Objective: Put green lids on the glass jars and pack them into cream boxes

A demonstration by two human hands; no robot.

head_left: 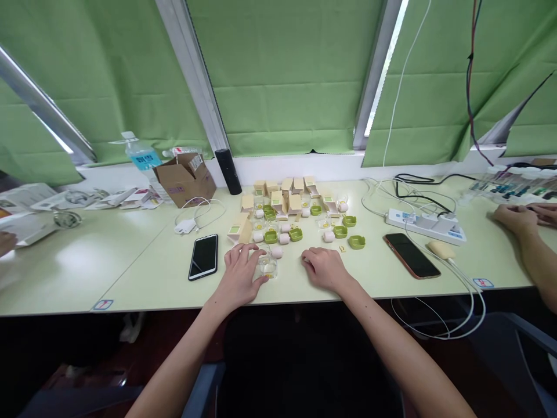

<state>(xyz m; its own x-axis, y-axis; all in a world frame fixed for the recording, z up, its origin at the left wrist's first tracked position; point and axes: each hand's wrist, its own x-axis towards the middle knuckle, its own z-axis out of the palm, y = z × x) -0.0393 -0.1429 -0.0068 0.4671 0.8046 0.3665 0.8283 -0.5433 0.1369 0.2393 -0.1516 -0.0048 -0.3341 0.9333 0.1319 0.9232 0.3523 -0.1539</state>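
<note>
My left hand (pixel 240 270) rests near the table's front edge, thumb and index finger on either side of a small clear plastic piece (pixel 268 267). That piece has a bit of yellow in it. My right hand (pixel 324 268) lies on the table with fingers curled in; nothing shows in them. Beyond both hands are several green tray-like pieces (pixel 357 242), several pale pink cylinders (pixel 329 236) and several open cream boxes (pixel 240 228). A tiny yellow piece (pixel 342 249) lies beyond my right hand.
A white-framed phone (pixel 203 257) lies left, another phone (pixel 411 256) right, beside a power strip (pixel 426 225) and cables. A cardboard box (pixel 186 180), a black cylinder (pixel 228 172) and a water bottle (pixel 141 152) stand behind. Other people's hands (pixel 517 220) show at both sides.
</note>
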